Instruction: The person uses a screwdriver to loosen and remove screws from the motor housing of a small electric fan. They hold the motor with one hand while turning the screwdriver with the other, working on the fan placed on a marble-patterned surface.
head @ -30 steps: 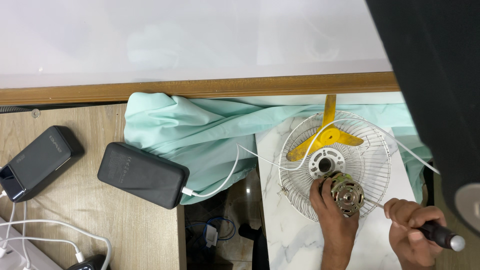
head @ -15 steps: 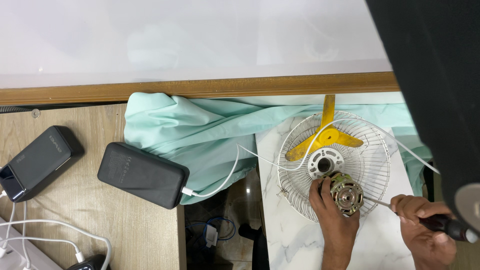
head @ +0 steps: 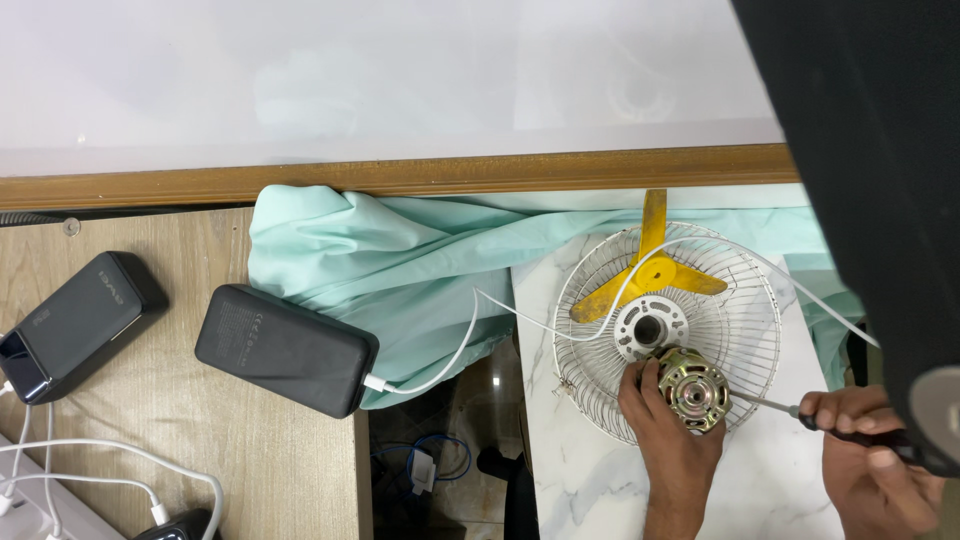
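Observation:
My left hand (head: 668, 440) grips a brass-coloured fan motor (head: 692, 388) that rests on a round wire fan guard (head: 745, 330). My right hand (head: 872, 455) holds a black-handled screwdriver (head: 850, 428); its metal shaft points left and its tip touches the motor's right side. A yellow three-bladed fan blade (head: 650, 272) lies on the guard just beyond the motor, next to a white round hub plate (head: 648, 326).
The guard sits on a white marble slab (head: 590, 470). A mint green cloth (head: 400, 260) lies behind it. Two black power banks (head: 285, 348) (head: 75, 320) with white cables (head: 440, 360) rest on the wooden desk (head: 180, 460). A large black object (head: 870, 180) blocks the right side.
My right hand has shifted slightly and brought the screwdriver tip against the motor's side. My left hand has stayed on the motor.

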